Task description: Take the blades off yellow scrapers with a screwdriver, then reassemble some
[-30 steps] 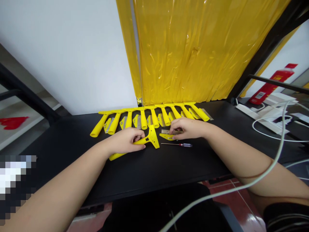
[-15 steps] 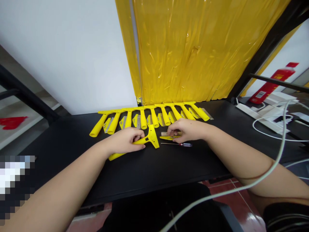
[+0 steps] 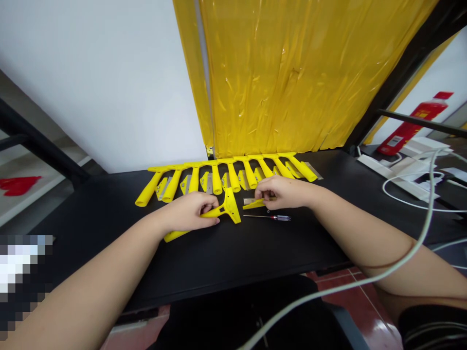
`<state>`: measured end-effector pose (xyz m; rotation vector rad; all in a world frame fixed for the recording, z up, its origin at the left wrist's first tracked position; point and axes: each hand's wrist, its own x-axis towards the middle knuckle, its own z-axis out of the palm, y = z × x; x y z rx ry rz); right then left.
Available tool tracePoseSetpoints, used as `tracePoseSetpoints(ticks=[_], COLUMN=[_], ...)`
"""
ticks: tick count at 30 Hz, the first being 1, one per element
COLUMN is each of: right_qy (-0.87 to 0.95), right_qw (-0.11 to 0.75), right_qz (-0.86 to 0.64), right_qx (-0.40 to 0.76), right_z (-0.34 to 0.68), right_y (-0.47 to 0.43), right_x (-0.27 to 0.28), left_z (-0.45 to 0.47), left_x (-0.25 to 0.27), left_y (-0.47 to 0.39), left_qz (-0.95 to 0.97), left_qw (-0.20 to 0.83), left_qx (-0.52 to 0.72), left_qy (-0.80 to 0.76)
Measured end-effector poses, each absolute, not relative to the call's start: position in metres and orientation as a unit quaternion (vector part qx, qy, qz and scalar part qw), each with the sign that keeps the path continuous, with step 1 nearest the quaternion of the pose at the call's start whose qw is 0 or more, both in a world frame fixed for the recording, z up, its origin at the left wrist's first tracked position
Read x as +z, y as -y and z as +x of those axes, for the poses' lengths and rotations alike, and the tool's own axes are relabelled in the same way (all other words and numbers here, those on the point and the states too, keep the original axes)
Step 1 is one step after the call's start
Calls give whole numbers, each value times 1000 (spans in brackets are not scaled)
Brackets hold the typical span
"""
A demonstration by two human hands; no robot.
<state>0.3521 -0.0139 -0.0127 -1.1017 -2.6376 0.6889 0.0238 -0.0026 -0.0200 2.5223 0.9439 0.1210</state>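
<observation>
With the bench's middle as the dial's centre, a crinkled, glossy yellow plastic curtain hangs at 12 to 1 o'clock; a smooth white panel fills 11. The bench is smooth and black. T-shaped yellow handles line its far side from 10 to 2, small yellow pieces and flat metal blades among them. A red bottle stands beyond, at 2.

The left hand, at 9, grasps a yellow plastic scraper body; its flared head points toward 2. The right hand, at 2, pinches a narrow yellow clamp plate beside a metal strip; part of this grip is hidden. A thin-shafted screwdriver with a translucent handle lies at 3, just below that hand.

Flat bench top runs from the scraper body to the front edge at 6; behind the right hand, the handles leave little room.
</observation>
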Motion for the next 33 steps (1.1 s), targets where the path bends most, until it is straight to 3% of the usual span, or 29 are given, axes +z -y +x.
tracePoseSetpoints(ticks=[7,24,33], right_qy=[863,868,871], right_qw=[136,95,147], right_qz=[-402,-419,-412], right_qx=[274,248,223], right_z=[363,366,363], right_y=[6,1,2], right_x=[-15,-18,-18], left_z=[24,24,23], left_x=[-20,-19,-19], left_y=[2,2,2], left_qz=[914,909,915], left_qw=[216,227,218], left_qx=[40,48,33], left_qy=[-341,-346,-337])
